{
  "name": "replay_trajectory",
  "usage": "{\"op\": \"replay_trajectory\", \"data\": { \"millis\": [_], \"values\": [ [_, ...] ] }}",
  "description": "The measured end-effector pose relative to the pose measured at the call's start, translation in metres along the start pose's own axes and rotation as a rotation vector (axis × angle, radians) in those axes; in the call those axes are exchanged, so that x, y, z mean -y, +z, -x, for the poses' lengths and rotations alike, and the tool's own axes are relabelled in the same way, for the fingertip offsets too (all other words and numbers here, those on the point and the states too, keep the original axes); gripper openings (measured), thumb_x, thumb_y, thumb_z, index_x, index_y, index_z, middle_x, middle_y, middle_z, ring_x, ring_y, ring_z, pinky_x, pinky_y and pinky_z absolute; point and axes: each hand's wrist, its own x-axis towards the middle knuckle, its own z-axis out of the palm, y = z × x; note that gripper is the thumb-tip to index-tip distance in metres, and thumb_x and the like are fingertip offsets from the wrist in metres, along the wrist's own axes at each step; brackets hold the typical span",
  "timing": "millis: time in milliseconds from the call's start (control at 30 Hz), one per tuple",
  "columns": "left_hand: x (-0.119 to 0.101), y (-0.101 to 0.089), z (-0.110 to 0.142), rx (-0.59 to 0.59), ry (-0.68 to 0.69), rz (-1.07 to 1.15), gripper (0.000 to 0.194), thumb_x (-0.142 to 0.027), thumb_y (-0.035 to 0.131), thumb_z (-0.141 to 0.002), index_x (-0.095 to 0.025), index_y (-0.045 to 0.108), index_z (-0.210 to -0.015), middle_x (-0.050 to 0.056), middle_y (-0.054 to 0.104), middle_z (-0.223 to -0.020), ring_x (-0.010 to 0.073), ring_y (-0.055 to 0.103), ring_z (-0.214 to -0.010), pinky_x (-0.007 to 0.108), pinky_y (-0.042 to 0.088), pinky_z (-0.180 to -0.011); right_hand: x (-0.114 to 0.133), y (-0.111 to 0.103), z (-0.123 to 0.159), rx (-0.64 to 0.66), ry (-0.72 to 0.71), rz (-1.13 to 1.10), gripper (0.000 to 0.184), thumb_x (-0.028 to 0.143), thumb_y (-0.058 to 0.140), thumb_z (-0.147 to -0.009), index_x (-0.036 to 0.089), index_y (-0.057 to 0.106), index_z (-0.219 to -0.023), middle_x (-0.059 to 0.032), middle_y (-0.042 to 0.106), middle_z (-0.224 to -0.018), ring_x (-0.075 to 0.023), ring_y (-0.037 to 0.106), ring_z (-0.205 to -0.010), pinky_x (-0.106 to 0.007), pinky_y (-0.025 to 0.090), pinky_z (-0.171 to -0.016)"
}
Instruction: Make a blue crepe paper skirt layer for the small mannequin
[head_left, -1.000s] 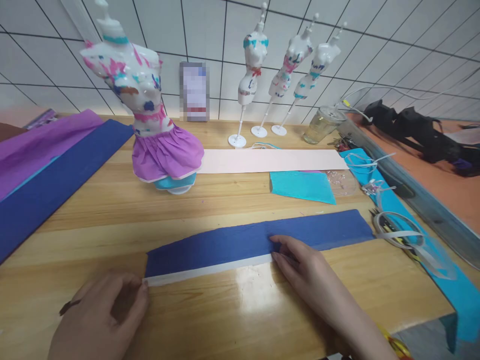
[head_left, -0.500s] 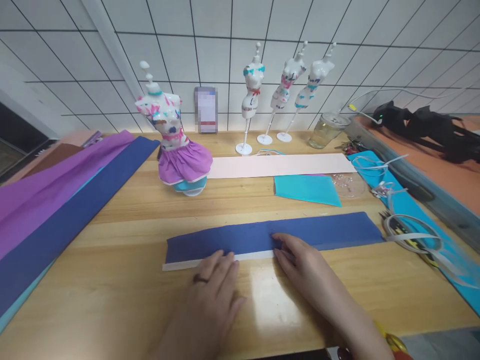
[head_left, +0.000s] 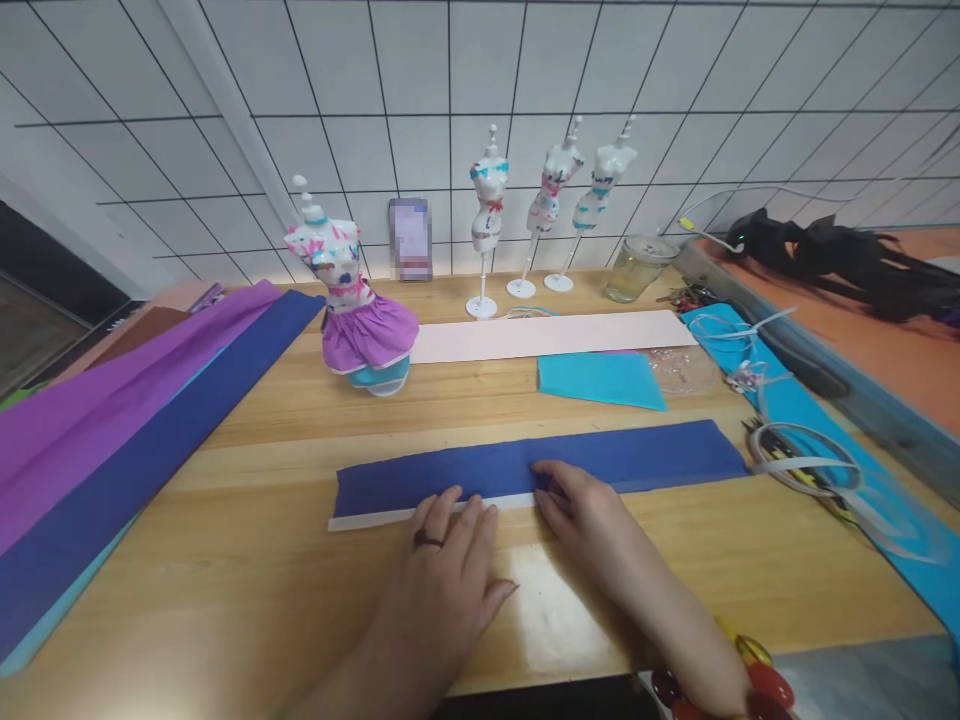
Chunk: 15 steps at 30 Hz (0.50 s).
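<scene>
A long blue fabric strip [head_left: 450, 468] lies across the table in front of me. White ribbon [head_left: 375, 520] shows along its near edge, from the left end to my right hand. My left hand [head_left: 450, 570] lies flat, fingers stretched out, its fingertips on the ribbon and the fabric edge; a dark ring is on one finger. My right hand [head_left: 585, 510] has its index fingertip on the blue fabric and the thumb lower, by the ribbon, gripping the edge; its other fingers are curled and partly hidden. A ribbon coil [head_left: 806, 460] lies at the strip's right end.
A mannequin in a purple skirt [head_left: 367, 335] stands back left, near a phone [head_left: 411, 240]. Three small mannequins [head_left: 489, 205] and a glass jar [head_left: 637, 268] stand behind. Pink [head_left: 555, 335] and turquoise strips [head_left: 600, 380] lie mid-table. Folded fabrics [head_left: 187, 420] lie left.
The view has shifted slightly. My left hand has moved a little right along the ribbon, its thumb spreading outward. My right hand stays at about the same place on the strip.
</scene>
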Motion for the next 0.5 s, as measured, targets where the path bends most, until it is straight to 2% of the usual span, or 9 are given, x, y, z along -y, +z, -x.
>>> {"op": "replay_trajectory", "data": {
  "millis": [67,133,333,500],
  "values": [
    [-0.011,0.001,-0.011,0.024,0.058,0.073,0.03,-0.023,0.044,-0.088,-0.013,0.057,-0.113,0.009,0.057,-0.126,0.0269,0.05,-0.115,0.041,0.044,-0.095,0.001,-0.001,0.0,-0.002,-0.005,-0.012,0.033,0.019,0.043,-0.085,0.01,0.057,-0.113,-0.0152,0.066,-0.109,-0.0259,0.063,-0.096,-0.04,0.05,-0.085],
    [-0.02,0.004,-0.021,0.071,0.098,0.122,0.027,-0.014,0.043,-0.085,-0.014,0.059,-0.107,0.008,0.054,-0.129,0.0246,0.048,-0.116,0.037,0.045,-0.095,0.001,-0.001,0.0,-0.005,-0.004,-0.023,0.032,0.018,0.044,-0.085,0.01,0.058,-0.113,-0.0148,0.066,-0.108,-0.0253,0.064,-0.094,-0.038,0.05,-0.083],
    [-0.023,0.014,-0.035,0.107,0.049,0.157,0.032,-0.006,0.041,-0.082,-0.015,0.058,-0.107,0.006,0.059,-0.122,0.0227,0.05,-0.111,0.038,0.043,-0.096,0.007,-0.004,0.0,-0.03,0.014,-0.033,0.031,0.014,0.045,-0.084,0.01,0.06,-0.111,-0.0142,0.067,-0.106,-0.024,0.064,-0.094,-0.035,0.048,-0.083],
    [-0.021,0.016,-0.039,0.132,0.076,0.188,0.038,-0.006,0.042,-0.079,-0.016,0.055,-0.113,0.005,0.058,-0.122,0.024,0.048,-0.111,0.042,0.042,-0.095,0.011,-0.011,0.004,-0.072,0.041,-0.111,0.027,0.022,0.046,-0.087,0.014,0.062,-0.106,-0.0106,0.069,-0.097,-0.0225,0.065,-0.086,-0.034,0.049,-0.076]
  ]
}}
